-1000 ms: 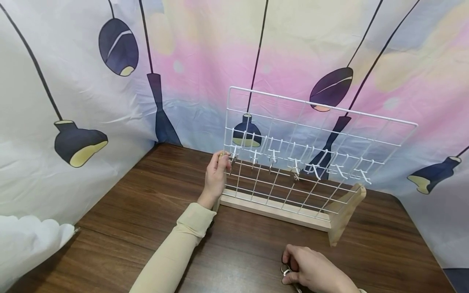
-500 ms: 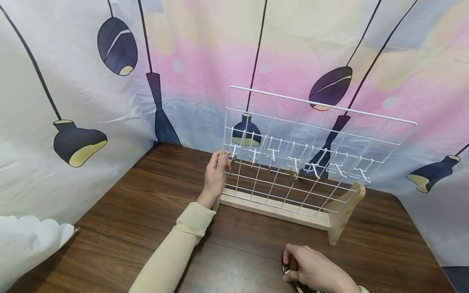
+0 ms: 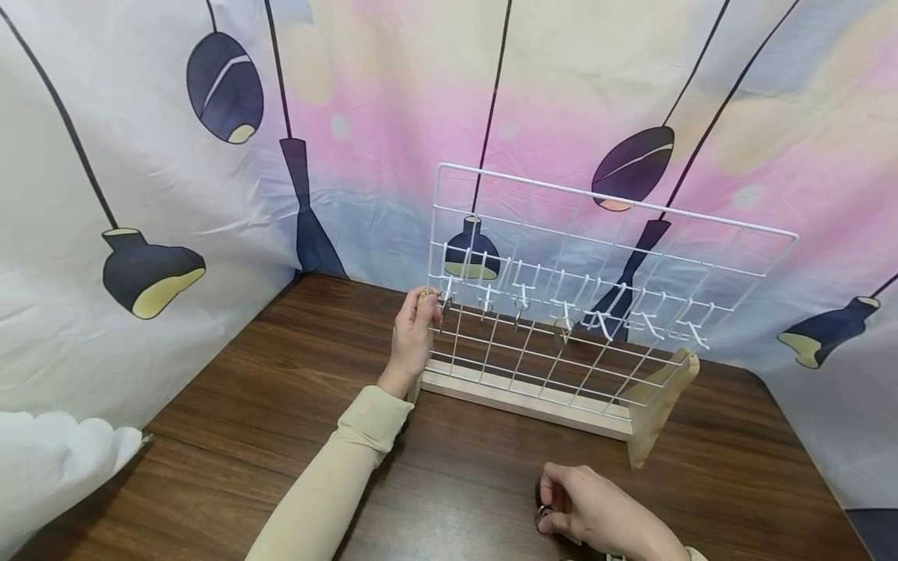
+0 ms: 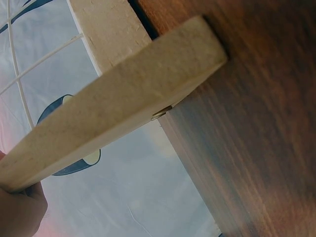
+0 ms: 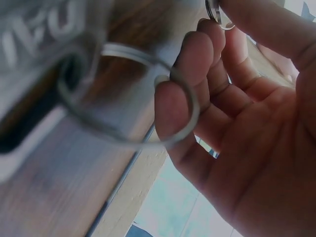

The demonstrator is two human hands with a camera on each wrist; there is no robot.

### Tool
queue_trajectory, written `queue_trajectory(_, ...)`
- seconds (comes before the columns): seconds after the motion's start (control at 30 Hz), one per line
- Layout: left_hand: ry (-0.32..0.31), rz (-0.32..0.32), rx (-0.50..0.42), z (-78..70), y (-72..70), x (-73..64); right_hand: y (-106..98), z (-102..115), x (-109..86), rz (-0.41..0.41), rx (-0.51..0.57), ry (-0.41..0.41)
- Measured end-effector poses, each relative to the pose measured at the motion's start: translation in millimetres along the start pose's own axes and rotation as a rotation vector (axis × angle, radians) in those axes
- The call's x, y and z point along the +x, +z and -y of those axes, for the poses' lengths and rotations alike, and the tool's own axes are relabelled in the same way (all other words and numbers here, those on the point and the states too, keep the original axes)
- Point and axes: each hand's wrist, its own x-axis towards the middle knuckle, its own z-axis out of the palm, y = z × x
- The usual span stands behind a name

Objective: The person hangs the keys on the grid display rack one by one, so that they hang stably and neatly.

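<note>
My left hand (image 3: 414,331) grips the top of the wooden side piece (image 4: 118,98) at the left end of a white wire grid rack (image 3: 617,200). Low over the table at the front, my right hand (image 3: 596,510) pinches a keychain (image 3: 542,514) between thumb and fingertips. In the right wrist view, a small shiny ring (image 5: 215,11) shows at the thumb and fingertips. Nearer the camera, a larger metal ring (image 5: 194,116) passes through a blurred metal piece (image 5: 39,29) with raised letters and crosses the little finger. The hand hides much of the keychain in the head view.
White hooks (image 3: 599,326) line the rack's middle; small metal rings hang from several on the left. The rack stands on a pale wooden base (image 3: 526,401) on a dark wooden table (image 3: 281,436). A printed cloth (image 3: 393,101) hangs behind; a white cloth (image 3: 63,460) hangs at left.
The keychain in my right hand has turned, so its bright ring and shaft show less below the fingers. The thing hanging on the fourth hook has swung slightly. My left hand stays put.
</note>
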Motion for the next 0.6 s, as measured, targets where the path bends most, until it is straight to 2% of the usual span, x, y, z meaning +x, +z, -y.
queue_trajectory(0.2, -0.005, 0.008, 0.008, -0.3, -0.5, 0.2, -0.9, 0.2, -0.7, 0.001, 0.021, -0.025)
queue_trajectory(0.33, -0.002, 0.009, 0.017, 0.2, -1.0, -0.1, -0.8, -0.7, -0.9, -0.016, 0.011, -0.067)
queue_trajectory(0.47, -0.002, 0.005, 0.016, 0.4, -0.5, 0.0, -1.4, -1.6, -0.6, -0.021, 0.046, -0.130)
queue_trajectory(0.6, -0.002, -0.003, 0.003, 0.3, 0.3, 0.0, -4.3, -1.2, -1.4, -0.042, 0.075, -0.150)
